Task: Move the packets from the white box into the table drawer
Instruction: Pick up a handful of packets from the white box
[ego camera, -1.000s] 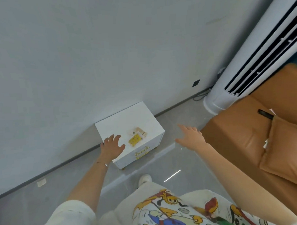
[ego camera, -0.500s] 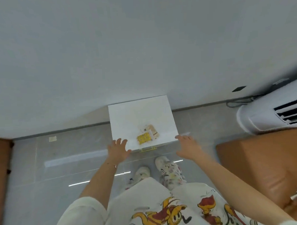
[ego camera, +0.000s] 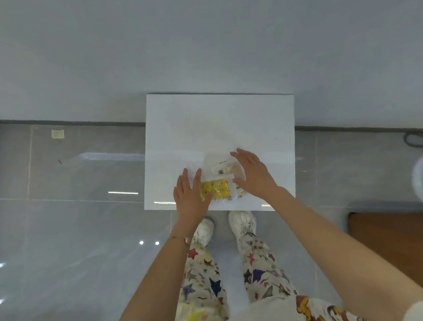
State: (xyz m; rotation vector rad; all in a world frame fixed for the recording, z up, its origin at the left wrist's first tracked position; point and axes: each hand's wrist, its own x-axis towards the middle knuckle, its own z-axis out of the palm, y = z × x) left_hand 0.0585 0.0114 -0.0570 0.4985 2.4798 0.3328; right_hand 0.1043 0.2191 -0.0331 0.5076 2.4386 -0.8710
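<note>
Pickup likely starting: left hand [ego camera: 191, 196] and right hand [ego camera: 256, 179] are flanking the packets [ego camera: 218, 190] at nine and three o'clock, grasping nothing; next is calling for a pinch

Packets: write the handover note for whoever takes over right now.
Left hand: open, fingers straight, at the yellow packet's left edge, no grip.
Right hand: open, at the right side of the packets, next to the beige packet, no grip.
Both packets lie near the front edge of the table top. The drawer is hidden from this view.
Done: no packet lifted yet.
Left: pick up the packets and put them in the drawer.
</note>
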